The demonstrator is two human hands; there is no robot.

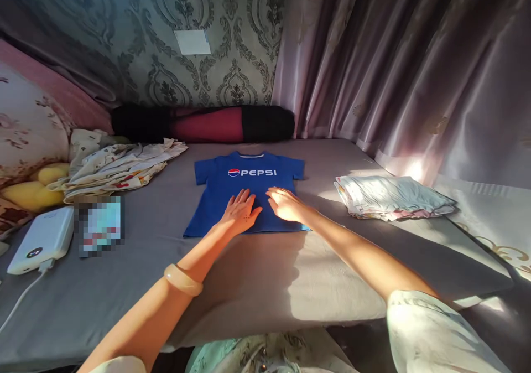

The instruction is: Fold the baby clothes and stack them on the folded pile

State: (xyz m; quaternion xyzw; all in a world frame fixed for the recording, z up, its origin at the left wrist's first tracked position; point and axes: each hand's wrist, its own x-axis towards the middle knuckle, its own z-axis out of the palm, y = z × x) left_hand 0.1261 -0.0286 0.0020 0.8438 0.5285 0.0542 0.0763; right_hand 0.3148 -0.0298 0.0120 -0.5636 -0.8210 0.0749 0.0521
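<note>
Blue Pepsi T-shirt (256, 182): spread front-up
Left hand (240, 213): on it, fingers apart
Right hand (286, 203): on it, unclenched

One blue short-sleeved PEPSI T-shirt (257, 186); two bare hands (239, 213) (287, 204); one white boxy power bank (46, 236), left; one cream ring-shaped bangle (183, 280).

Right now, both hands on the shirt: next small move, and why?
I'd probably slide the right hand out to the blue shirt's right side edge, ready to turn it inward: the shirt lies flat, print up, sleeves spread, and that hand and the left hand rest near its middle, away from the edges.
</note>
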